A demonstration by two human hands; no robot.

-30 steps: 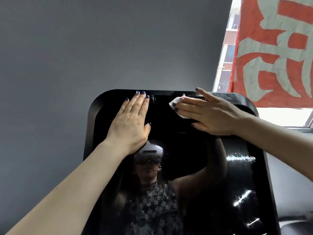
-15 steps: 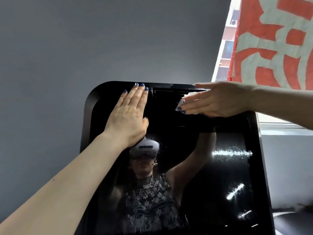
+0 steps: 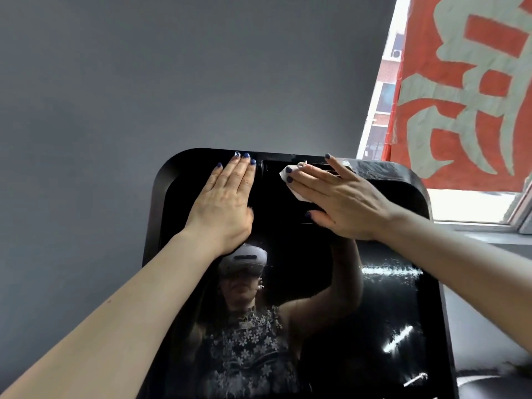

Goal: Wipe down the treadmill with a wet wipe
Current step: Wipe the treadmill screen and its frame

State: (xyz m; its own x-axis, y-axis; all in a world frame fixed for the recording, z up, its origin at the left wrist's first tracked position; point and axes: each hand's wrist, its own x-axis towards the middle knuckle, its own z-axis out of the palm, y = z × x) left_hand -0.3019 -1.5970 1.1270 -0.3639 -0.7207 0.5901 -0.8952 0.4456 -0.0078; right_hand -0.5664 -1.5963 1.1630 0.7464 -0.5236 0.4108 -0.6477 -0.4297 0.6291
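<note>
Head view: right hand [image 3: 342, 197] flat on wet wipe [image 3: 290, 180], seemingly lower than before; left hand [image 3: 224, 203] flat, unmoved.

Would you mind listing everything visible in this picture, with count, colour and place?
screen: one, glossy black, centre and lower frame, reflecting the person
wipe: one, white, near the screen's top edge, under the right hand's fingers
wall: one, grey, behind and left
banner: one, red with pale characters, upper right
window: one, bright, right of the wall, buildings outside
left hand: one, flat on the screen's upper left, dark blue nails
right hand: one, flat, pressing the wipe
</note>
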